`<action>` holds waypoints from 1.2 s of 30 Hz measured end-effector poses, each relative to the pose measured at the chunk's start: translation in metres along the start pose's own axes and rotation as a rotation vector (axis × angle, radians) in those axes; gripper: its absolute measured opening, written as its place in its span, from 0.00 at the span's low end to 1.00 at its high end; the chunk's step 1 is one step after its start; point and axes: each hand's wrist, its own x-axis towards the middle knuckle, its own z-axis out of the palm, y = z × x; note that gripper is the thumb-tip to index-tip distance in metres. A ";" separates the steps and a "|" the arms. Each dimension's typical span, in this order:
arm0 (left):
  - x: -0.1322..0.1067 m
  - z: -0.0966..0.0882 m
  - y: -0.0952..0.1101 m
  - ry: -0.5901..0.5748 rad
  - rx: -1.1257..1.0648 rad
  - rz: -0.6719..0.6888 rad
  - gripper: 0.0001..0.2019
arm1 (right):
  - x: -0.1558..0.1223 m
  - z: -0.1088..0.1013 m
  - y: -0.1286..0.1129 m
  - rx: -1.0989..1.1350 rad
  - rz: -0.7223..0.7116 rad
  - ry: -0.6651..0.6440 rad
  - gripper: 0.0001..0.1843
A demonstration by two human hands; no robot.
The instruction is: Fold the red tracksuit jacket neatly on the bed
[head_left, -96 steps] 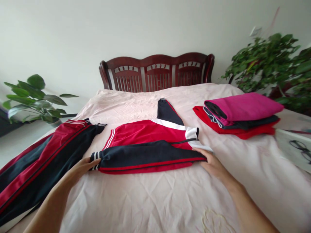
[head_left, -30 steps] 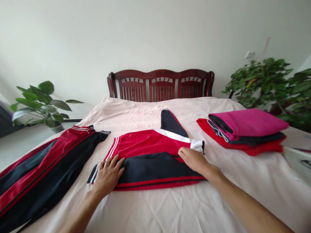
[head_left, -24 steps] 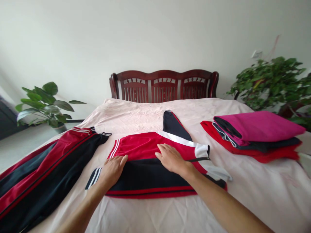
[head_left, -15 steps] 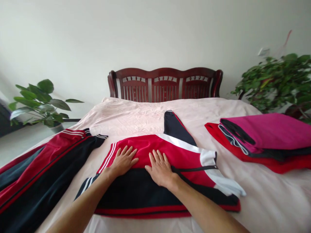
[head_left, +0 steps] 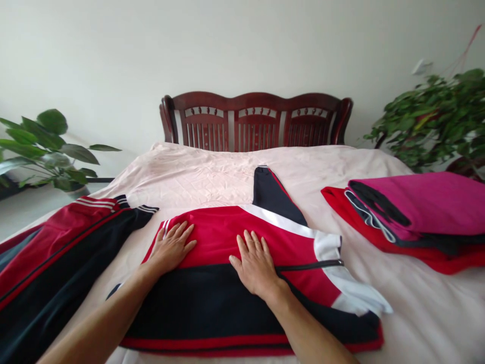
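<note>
A red, navy and white zip jacket [head_left: 215, 298] lies spread on the bed, its white collar to the right and its striped hem to the left. One navy sleeve [head_left: 271, 194] sticks out toward the headboard. My left hand [head_left: 173, 246] rests flat on the red part near the hem, fingers spread. Also flat, with fingers apart, my right hand [head_left: 255, 263] presses on the middle of the jacket beside the zip. My left forearm covers part of the hem.
Navy and red striped sports clothing [head_left: 76, 253] lies to the left. At the right is a stack of folded clothes [head_left: 447, 205], magenta on top and red beneath. A wooden headboard [head_left: 257, 121] stands behind the pink bedsheet [head_left: 197, 177]. Potted plants [head_left: 49, 146] flank the bed.
My left hand has slid left across the jacket toward the striped hem. My right hand stays on nearly the same spot. The view has moved slightly closer.
</note>
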 end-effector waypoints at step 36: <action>0.086 -0.043 -0.009 -0.024 -0.268 -0.217 0.24 | 0.127 -0.082 0.202 0.289 0.702 0.184 0.28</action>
